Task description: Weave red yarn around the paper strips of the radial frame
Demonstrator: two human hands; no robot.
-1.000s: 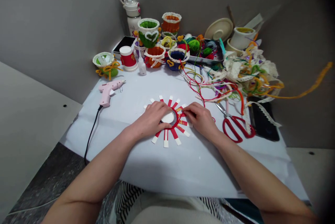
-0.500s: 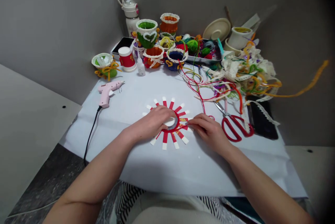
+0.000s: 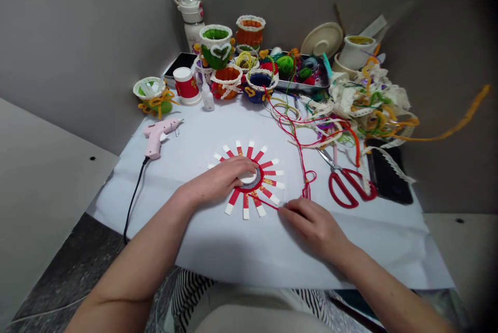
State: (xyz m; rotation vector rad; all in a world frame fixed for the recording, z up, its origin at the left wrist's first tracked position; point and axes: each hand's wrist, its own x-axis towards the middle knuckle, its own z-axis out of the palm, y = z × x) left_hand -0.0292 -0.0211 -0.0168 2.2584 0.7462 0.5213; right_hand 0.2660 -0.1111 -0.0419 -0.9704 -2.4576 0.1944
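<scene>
Green pot (image 3: 165, 109), lace-rimmed, with an orange bow; at the far left of the table.
Pink glue gun (image 3: 154, 138), lying just nearer, cord trailing off the edge.
Red paper cup (image 3: 187, 89), upside down, beside the green pot.
Small glue bottle (image 3: 208, 99), upright.
Left hand (image 3: 221, 175), laid over the middle of the spoked piece, thumb at the near side, fingers across the top; cannot tell whether gripping the base or only pressing.
Spoked piece (image 3: 249, 178), flat on the table between the two hands; white round centre, grey and red yarn bands, red strips with white tips fanned outward. Best pinned firmly at the centre, without leaning on the strips.
Blue pot (image 3: 260, 95), well beyond, a red strand at its rim.
Red yarn (image 3: 266, 203), a straight span from the near side of the band, across the strips, to the right hand. Best drawn with even, gentle tension: snug against the band, no strip bent.
Right hand (image 3: 313, 224), thumb and forefinger together, clamped on the yarn.
Loose yarn loops (image 3: 307, 190), just beyond that hand; a likely snag, best left slack and untangled.
Red-handled scissors (image 3: 344, 190), to the right, blades toward the tangle.
Dark phone (image 3: 389, 180), at the right, partly under lace.
</scene>
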